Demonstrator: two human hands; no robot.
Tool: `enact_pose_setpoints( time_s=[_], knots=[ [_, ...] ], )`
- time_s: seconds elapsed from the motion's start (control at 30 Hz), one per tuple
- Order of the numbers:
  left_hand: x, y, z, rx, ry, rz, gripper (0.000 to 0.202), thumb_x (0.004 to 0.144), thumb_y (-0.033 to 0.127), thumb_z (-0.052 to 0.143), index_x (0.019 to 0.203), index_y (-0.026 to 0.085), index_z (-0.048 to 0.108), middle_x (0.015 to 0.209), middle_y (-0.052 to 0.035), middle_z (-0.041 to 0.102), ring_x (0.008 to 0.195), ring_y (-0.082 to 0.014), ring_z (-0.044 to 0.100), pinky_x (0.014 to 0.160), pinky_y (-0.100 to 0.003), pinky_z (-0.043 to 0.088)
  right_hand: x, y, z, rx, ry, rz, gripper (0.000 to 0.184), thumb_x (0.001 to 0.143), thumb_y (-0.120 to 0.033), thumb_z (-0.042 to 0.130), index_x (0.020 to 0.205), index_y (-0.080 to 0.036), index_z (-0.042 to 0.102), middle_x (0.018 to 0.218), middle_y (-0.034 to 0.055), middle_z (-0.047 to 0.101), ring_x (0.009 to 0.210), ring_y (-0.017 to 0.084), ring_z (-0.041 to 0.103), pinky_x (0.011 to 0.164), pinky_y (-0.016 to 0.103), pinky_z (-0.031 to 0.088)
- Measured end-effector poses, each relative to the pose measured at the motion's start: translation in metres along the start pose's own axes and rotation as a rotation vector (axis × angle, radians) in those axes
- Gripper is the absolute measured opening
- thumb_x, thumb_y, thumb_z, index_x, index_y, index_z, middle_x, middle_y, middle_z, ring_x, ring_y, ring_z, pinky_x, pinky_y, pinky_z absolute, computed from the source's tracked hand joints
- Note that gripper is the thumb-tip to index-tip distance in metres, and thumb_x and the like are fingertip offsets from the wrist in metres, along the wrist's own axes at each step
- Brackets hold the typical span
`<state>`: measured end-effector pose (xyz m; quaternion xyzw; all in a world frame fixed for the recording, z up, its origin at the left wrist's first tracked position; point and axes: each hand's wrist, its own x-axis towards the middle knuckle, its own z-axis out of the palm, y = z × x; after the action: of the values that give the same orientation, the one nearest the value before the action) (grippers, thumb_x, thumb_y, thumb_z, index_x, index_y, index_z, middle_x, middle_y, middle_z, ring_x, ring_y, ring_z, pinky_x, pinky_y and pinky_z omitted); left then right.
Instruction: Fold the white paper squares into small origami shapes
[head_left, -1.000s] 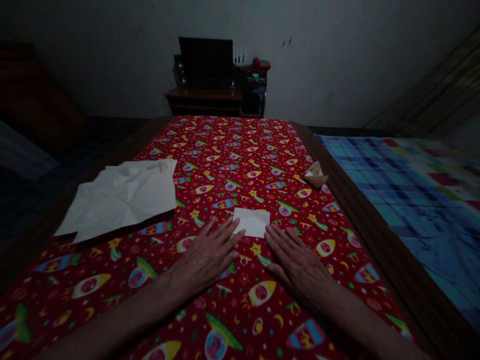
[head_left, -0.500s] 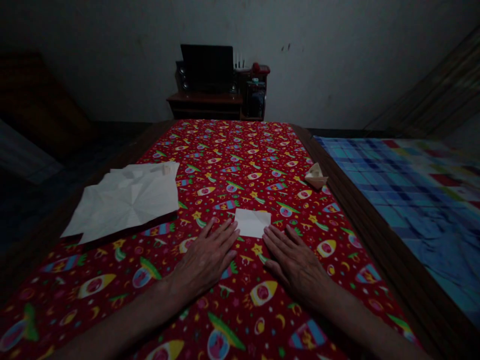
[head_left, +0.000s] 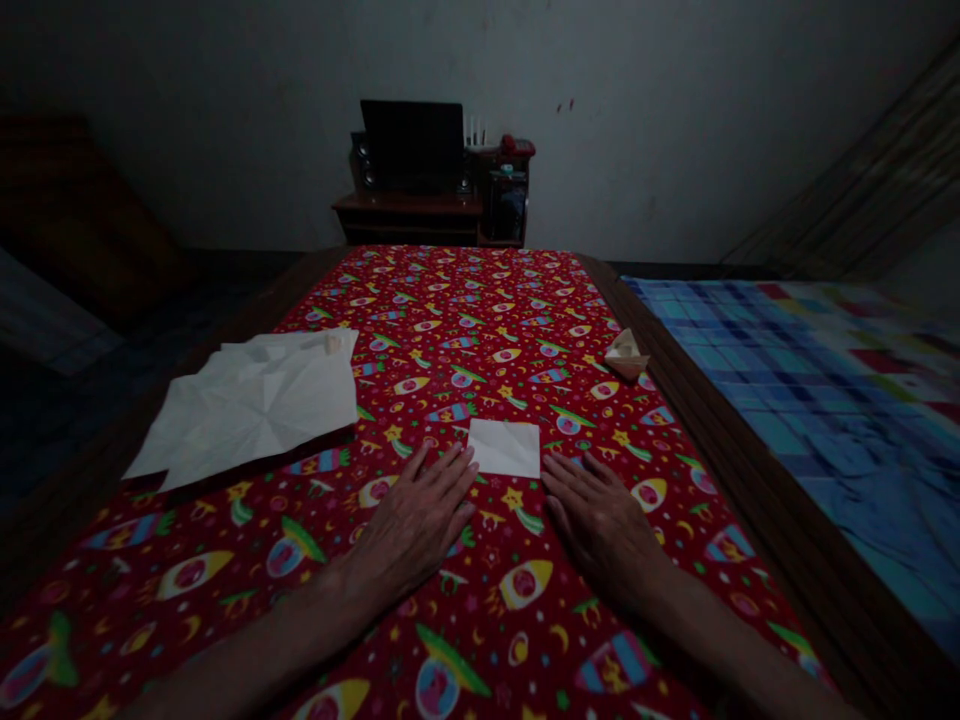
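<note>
A small white square of paper (head_left: 504, 447), faintly creased, lies flat on the red patterned cloth (head_left: 480, 330). My left hand (head_left: 421, 508) rests flat with fingers stretched out, its fingertips at the paper's near left corner. On the other side, my right hand (head_left: 602, 512) lies palm down with fingers extended, its tips just beside the paper's near right corner. Neither hand grips anything.
Creased sheets of white paper (head_left: 259, 405) lie at the left, with a small pale object on them. A small folded paper shape (head_left: 627, 356) sits near the right edge. Beyond stands a desk (head_left: 409, 204) with a dark monitor (head_left: 412, 145). Plaid bedding (head_left: 757, 370) is at the right.
My right hand has shifted slightly right, off the paper's near right corner. My left hand has barely moved, and the paper sits straighter.
</note>
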<state>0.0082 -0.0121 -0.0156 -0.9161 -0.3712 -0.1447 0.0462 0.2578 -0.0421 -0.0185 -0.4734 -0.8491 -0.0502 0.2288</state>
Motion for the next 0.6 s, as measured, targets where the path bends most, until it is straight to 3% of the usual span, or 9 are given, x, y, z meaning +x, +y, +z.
enact_pose_setpoints(
  time_s=[0.13, 0.3, 0.4, 0.5, 0.6],
  knots=[
    [0.000, 0.001, 0.005, -0.047, 0.039, -0.001, 0.035, 0.094, 0.022, 0.036, 0.123, 0.010, 0.053, 0.133, -0.0131, 0.052, 0.128, -0.0244, 0.042, 0.106, -0.047, 0.036, 0.014, 0.006, 0.004, 0.107, 0.113, 0.143, 0.023, 0.091, -0.023, 0.045, 0.103, -0.017, 0.064, 0.097, 0.0095, 0.070, 0.088, 0.020, 0.065, 0.080, 0.035, 0.050],
    [-0.001, 0.000, 0.009, -0.058, 0.077, 0.006, 0.035, 0.093, 0.019, 0.038, 0.121, 0.007, 0.054, 0.131, -0.0129, 0.053, 0.126, -0.0244, 0.045, 0.103, -0.042, 0.043, 0.036, 0.015, 0.015, 0.365, 0.035, 0.445, 0.020, 0.085, -0.036, 0.053, 0.085, -0.019, 0.064, 0.076, 0.0039, 0.068, 0.063, 0.016, 0.062, 0.053, 0.025, 0.045],
    [-0.003, -0.002, 0.009, -0.070, 0.076, 0.007, 0.035, 0.093, 0.019, 0.038, 0.121, 0.008, 0.054, 0.132, -0.0123, 0.053, 0.126, -0.0236, 0.045, 0.103, -0.040, 0.044, 0.041, 0.019, 0.021, 0.516, 0.029, 0.540, 0.021, 0.082, -0.036, 0.053, 0.087, -0.018, 0.063, 0.073, 0.0029, 0.067, 0.063, 0.016, 0.062, 0.053, 0.024, 0.044],
    [-0.003, -0.002, 0.008, -0.078, 0.076, 0.011, 0.034, 0.092, 0.018, 0.039, 0.121, 0.008, 0.054, 0.131, -0.0125, 0.053, 0.126, -0.0233, 0.045, 0.102, -0.040, 0.045, 0.041, 0.020, 0.021, 0.507, 0.093, 0.575, 0.026, 0.080, -0.037, 0.055, 0.095, -0.017, 0.062, 0.073, 0.0032, 0.066, 0.063, 0.016, 0.061, 0.055, 0.026, 0.045],
    [-0.003, -0.001, 0.009, -0.085, 0.086, 0.004, 0.034, 0.092, 0.018, 0.040, 0.122, 0.010, 0.054, 0.131, -0.0121, 0.054, 0.126, -0.0232, 0.046, 0.103, -0.041, 0.044, 0.042, 0.016, 0.019, 0.502, 0.039, 0.593, 0.020, 0.079, -0.036, 0.055, 0.080, -0.018, 0.064, 0.068, 0.0024, 0.065, 0.061, 0.017, 0.060, 0.053, 0.025, 0.043]
  ],
)
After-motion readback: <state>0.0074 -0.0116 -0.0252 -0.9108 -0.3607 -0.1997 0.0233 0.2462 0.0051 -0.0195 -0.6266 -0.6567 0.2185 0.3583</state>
